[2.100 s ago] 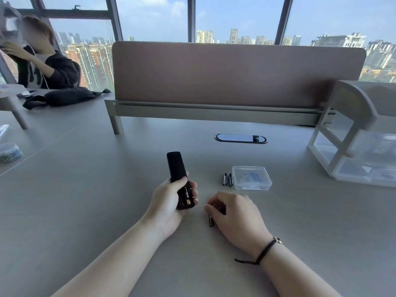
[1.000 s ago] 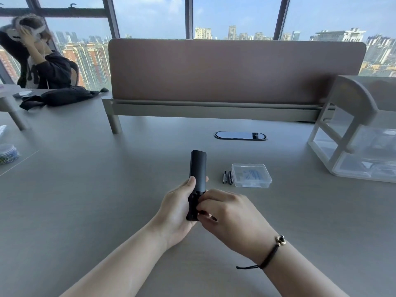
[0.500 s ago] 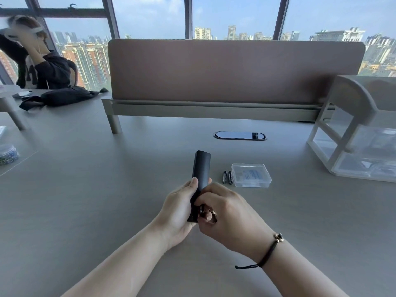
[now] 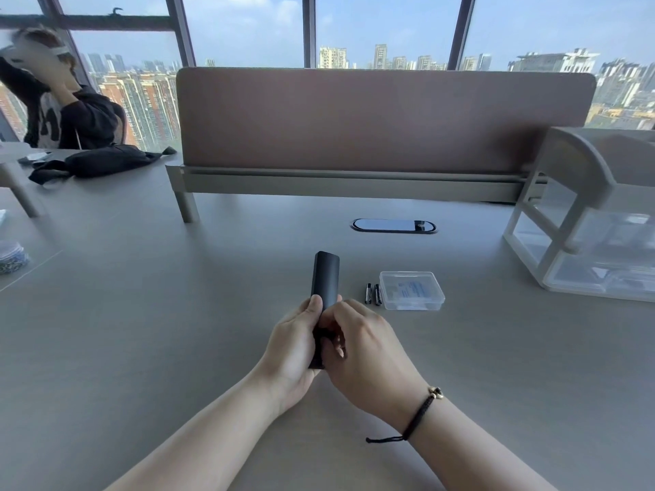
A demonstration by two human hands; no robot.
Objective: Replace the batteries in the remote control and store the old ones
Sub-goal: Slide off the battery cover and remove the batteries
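Note:
A black remote control [image 4: 325,278] stands tilted above the grey table [image 4: 141,313], back side toward me. My left hand [image 4: 294,349] grips its lower half from the left. My right hand [image 4: 361,349] curls over the lower end from the right, fingertips pressed on the battery compartment, which they hide. Whether a battery is under those fingers cannot be made out. Two small batteries [image 4: 373,294] lie side by side on the table, just left of a clear plastic box [image 4: 412,290] with its lid on.
A white and clear drawer organiser [image 4: 584,225] stands at the right. A brown desk divider [image 4: 382,118] runs across the back, with a cable port [image 4: 393,226] before it. A person sits at the far left behind a black bag [image 4: 102,161].
My right hand left the table, where a battery lay, and came onto the remote's lower end. The remote swung from leaning left to nearly upright and moved right. That battery is out of sight.

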